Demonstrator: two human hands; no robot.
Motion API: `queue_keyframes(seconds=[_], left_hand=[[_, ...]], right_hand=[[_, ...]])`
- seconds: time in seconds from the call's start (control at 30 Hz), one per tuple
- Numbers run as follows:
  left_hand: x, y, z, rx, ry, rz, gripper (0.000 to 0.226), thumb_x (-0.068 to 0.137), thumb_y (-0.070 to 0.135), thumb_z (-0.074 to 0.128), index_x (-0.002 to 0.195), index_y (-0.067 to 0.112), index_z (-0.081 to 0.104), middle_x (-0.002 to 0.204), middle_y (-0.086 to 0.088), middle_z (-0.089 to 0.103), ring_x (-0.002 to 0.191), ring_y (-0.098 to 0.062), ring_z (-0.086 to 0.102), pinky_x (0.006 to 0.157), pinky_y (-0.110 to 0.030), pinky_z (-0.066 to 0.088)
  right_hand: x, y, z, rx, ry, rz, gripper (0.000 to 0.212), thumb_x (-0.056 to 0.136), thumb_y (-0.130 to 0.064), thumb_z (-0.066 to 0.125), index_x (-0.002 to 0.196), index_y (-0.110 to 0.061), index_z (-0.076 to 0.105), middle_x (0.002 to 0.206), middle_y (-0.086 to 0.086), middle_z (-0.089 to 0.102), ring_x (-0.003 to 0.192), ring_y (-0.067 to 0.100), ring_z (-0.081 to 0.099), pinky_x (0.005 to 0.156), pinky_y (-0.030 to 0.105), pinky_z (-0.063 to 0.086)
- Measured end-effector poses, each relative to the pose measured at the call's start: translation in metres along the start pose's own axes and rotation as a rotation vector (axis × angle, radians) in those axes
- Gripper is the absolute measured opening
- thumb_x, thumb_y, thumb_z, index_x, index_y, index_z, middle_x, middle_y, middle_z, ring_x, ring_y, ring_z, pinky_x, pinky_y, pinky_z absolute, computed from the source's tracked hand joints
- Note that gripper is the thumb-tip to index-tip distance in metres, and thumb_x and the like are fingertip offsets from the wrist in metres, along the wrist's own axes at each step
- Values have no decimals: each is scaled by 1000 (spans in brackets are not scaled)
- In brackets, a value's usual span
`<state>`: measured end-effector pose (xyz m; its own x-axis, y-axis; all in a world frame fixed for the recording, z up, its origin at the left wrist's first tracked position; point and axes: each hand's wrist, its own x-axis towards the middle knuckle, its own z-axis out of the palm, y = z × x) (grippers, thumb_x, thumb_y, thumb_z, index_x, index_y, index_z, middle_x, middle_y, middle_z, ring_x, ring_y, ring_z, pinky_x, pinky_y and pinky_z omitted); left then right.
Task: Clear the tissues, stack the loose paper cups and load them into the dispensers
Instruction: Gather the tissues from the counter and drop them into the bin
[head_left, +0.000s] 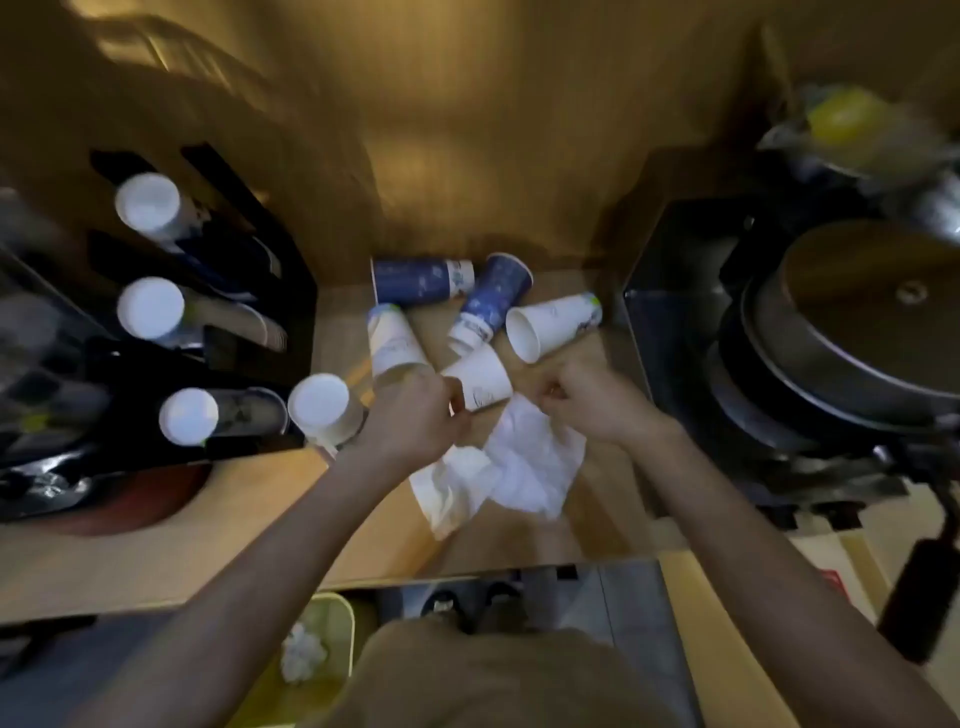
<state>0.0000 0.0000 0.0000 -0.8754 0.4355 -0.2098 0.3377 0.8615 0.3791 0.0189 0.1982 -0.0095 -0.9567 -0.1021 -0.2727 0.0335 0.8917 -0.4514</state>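
Several loose paper cups lie on the wooden counter (156, 545): two blue ones (421, 280) (496, 293) at the back, white ones (553, 322) (392, 340) (480, 376) nearer me. Crumpled white tissues (509, 467) lie just below my hands. My left hand (415, 415) and my right hand (587, 400) both sit with fingers closed at the top edge of the tissues, touching them. The small white cup lies between the two hands. A black dispenser rack (249, 358) on the left holds cup stacks (150, 202) (150, 306) (189, 415); another stack (319, 405) stands beside it.
A black machine (675, 312) with round metal pans (857, 332) fills the right side. A yellow-green bin (311, 660) holding a crumpled tissue stands on the floor under the counter edge. A wooden wall backs the counter.
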Motion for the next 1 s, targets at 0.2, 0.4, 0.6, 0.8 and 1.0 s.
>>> queue_keyframes(seconds=[0.2,0.4,0.6,0.8,1.0], left_hand=[[-18,-16,77,95,-171,-182,43,89,28,49,128,12,43,126,-16,52,117,-35,49,87,-43,47],[-18,-26,140,237,-228,-252,63,95,29,39,147,24,4,159,-7,-2,142,-31,16,107,-47,31],[-16,-29,163,282,-117,-257,44,82,24,58,125,21,50,138,-10,52,111,-37,58,79,-44,53],[-31,-43,165,341,-20,-152,29,69,20,49,88,24,70,93,0,74,76,-25,66,61,-31,50],[-63,-50,152,8,-43,-239,15,71,14,65,85,11,69,70,-14,70,63,-35,66,52,-32,51]], right_hand=[[-11,29,80,29,-90,197,35,91,-22,46,123,-11,53,124,15,59,114,34,53,88,39,47],[-7,52,136,-225,-174,105,60,94,-28,38,147,-21,11,157,14,15,141,32,20,115,42,22],[-10,66,154,-319,-27,15,45,73,-18,70,117,-19,59,126,18,59,107,36,60,78,43,55],[-10,68,155,-337,33,-38,32,61,-13,78,91,-17,68,92,8,69,82,28,66,59,31,55],[-8,38,150,17,-177,-34,26,90,-10,47,111,-11,63,107,14,64,97,30,59,68,33,42]])
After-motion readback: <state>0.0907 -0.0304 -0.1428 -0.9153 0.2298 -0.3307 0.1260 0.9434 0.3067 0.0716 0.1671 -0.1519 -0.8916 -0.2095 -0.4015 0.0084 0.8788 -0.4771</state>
